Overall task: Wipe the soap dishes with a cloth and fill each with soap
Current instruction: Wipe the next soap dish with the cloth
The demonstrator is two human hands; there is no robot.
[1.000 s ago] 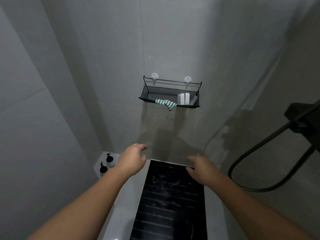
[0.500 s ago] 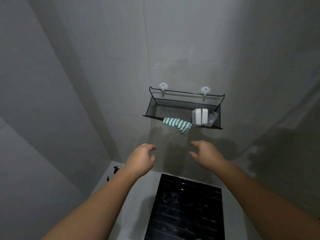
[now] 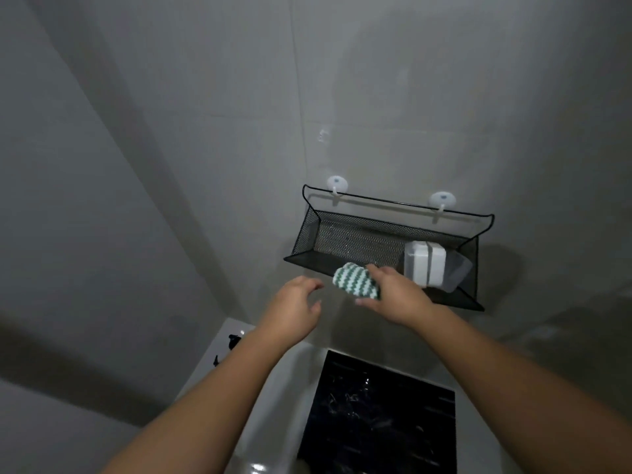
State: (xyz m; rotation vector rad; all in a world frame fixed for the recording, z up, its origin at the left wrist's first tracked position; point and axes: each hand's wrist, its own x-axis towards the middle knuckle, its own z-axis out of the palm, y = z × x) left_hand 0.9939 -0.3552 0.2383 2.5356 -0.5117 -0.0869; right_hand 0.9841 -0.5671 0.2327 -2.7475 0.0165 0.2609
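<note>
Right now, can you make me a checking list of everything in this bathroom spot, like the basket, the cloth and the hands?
Surface: white ledge with a black panel set in it, below the hands.
Job's things: striped cloth at the front edge of the black mesh basket; white boxes, likely the soap dishes, at its right end, with a clear container beside them.
Clutter: black pump tops at the ledge's left corner.
Grippers: right hand grips the cloth; left hand open, holding nothing, left of the cloth.
Cables: nothing seen.
Surroundings: grey tiled wall; the basket hangs on two white hooks.
</note>
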